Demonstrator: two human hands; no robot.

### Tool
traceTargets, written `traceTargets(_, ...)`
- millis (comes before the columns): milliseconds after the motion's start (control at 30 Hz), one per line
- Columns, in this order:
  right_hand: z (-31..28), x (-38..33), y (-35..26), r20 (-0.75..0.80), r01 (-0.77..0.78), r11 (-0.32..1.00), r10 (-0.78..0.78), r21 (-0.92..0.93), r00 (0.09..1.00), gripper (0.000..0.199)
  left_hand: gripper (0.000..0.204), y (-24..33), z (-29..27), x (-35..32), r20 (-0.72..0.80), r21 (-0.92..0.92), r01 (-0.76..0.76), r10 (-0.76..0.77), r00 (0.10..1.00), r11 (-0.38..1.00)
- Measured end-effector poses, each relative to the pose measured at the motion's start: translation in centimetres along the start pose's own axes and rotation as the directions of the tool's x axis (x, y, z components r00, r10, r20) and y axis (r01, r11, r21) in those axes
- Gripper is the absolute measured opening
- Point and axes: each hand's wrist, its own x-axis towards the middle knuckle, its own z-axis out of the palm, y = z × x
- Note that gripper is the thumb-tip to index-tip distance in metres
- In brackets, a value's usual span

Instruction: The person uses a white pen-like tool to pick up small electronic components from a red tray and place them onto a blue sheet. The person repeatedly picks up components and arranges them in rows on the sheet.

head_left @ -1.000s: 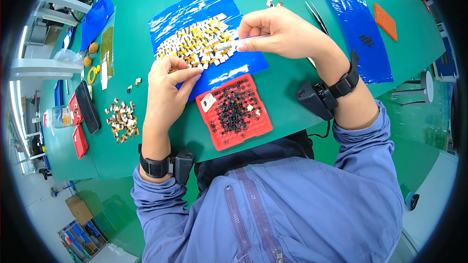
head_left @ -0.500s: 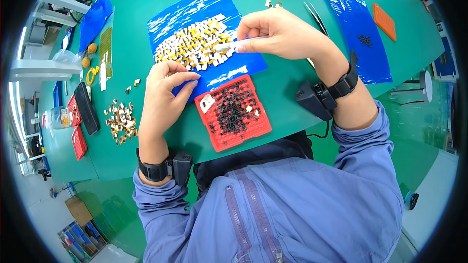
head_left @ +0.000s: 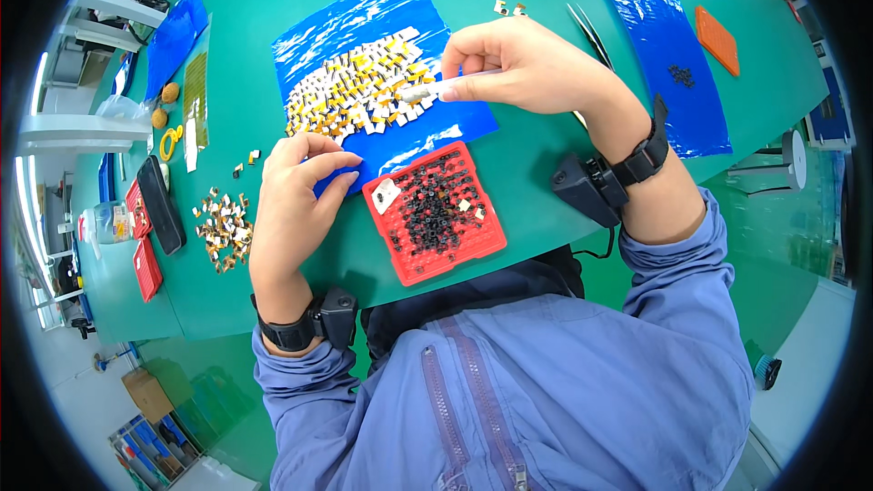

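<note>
In the head view, my right hand is closed around a slim whitish stick. The stick's tip reaches the right edge of a dense layer of small white-and-yellow pieces, which lies on a shiny blue sheet. My left hand hovers over the sheet's near left corner, thumb and forefinger slightly apart, with nothing visible between them. Just right of it sits a red tray with many small black parts and a few white pieces.
Loose white-and-copper pieces lie in a heap at the left. Beyond are yellow scissors and a black case. Tweezers, a second blue sheet with tiny dark parts, and an orange plate lie right.
My left hand has shifted slightly down and left, away from the white-and-yellow pieces. My right hand and the stick have stayed almost in place.
</note>
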Motion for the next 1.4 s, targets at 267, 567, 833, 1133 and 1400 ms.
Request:
traceTargets(267, -0.1, 0.0, -0.2, 0.009, -0.004, 0.999, 0.004, -0.037, 1.0, 0.021, 0.017, 0.1, -0.1, 0.1, 0.001, -0.049, -0.013, 0.014, 1.0, 0.999)
traceTargets(567, 0.0, 0.0, -0.1, 0.012, -0.002, 1.0, 0.002, -0.023, 1.0, 0.02, 0.019, 0.1, 0.6, 0.4, 0.03, -0.084, -0.042, 0.045, 0.999, 0.996)
traceTargets(833, -0.1, 0.0, 0.0, 0.015, -0.026, 1.0, 0.027, -0.014, 1.0, 0.019, 0.014, 0.3, 0.2, 0.5, -0.025, -0.087, -0.015, 0.013, 1.0, 0.996)
traceTargets(1133, 0.1, 0.0, 0.1, -0.027, 0.011, 1.0, -0.011, 0.002, 1.0, 0.025, 0.013, 0.2, 1.6, 1.3, -0.056, -0.094, -0.066, 0.061, 0.997, 0.993)
traceTargets(1400, 0.0, -0.1, -0.1, 0.004, -0.006, 0.999, 0.006, -0.032, 1.0, 0.02, 0.009, 0.3, 2.0, 1.3, -0.021, -0.019, -0.088, 0.087, 0.996, 0.996)
